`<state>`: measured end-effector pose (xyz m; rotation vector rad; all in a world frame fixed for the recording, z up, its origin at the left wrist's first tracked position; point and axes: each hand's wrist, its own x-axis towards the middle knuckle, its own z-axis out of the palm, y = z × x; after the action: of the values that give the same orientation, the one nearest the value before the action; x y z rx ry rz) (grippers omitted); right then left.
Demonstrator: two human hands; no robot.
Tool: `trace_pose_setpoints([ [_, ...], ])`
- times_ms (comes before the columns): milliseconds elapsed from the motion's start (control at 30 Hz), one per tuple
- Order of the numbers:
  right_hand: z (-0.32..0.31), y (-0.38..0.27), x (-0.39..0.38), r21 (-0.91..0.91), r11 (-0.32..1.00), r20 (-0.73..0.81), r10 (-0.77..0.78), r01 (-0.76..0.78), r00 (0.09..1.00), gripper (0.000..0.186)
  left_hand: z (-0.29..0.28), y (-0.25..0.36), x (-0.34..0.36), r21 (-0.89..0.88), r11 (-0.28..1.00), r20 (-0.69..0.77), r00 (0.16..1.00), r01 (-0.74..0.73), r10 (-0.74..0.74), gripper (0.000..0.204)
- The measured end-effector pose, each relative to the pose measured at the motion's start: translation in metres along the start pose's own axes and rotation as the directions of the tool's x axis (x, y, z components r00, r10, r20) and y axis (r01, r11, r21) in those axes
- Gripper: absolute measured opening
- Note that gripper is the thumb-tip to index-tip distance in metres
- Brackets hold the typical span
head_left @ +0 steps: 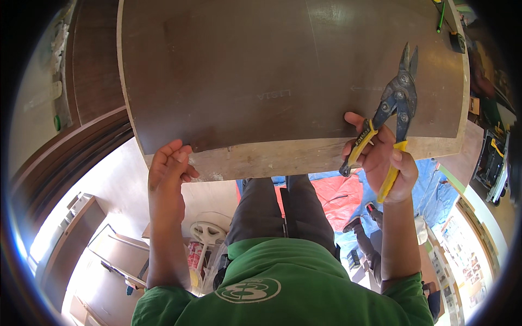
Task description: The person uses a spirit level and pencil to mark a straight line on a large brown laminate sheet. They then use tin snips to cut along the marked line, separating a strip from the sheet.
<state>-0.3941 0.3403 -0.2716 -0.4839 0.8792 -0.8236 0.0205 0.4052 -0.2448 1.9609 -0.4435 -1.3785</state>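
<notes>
A large dark brown sheet (228, 70) lies on a wooden board top (261, 158), whose pale wood shows along the near edge. My left hand (171, 163) is at the sheet's near left edge, thumb and index finger closed together on it; the other fingers curl below. In my right hand (394, 168) is a pair of metal snips (401, 92) with yellow grips. Their handles are spread and the dark jaws point away from me, parted a little at the tips. The snips are held above the sheet's near right part. Faint chalk-like marks (274, 96) show on the sheet.
A green pen-like thing (441, 17) and a small black object (457, 42) lie at the far right corner. Blue tarp (435, 187) and red sheeting (340, 198) cover the floor below. Another person's leg (367, 244) shows at lower right. Dark brown panels (98, 60) stand left.
</notes>
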Motion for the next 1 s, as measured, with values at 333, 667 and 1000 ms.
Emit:
trace_pose_setpoints([
  [333,0.002,0.000,0.001,0.045,0.999,-0.010,0.001,-0.001,1.000,0.089,0.042,-0.040,-0.015,-0.676,0.735,0.570,0.676,0.063,0.466,0.064],
  [667,0.008,0.000,-0.002,-0.052,0.999,-0.076,0.002,-0.006,0.997,0.088,0.164,-0.030,-0.016,-0.366,0.914,0.427,0.904,0.175,-0.002,0.043],
  [1000,0.031,0.041,-0.094,-0.261,0.935,-0.113,0.219,-0.241,0.969,0.070,0.162,-0.023,-0.018,-0.237,0.944,0.324,0.935,0.230,-0.146,0.057],
])
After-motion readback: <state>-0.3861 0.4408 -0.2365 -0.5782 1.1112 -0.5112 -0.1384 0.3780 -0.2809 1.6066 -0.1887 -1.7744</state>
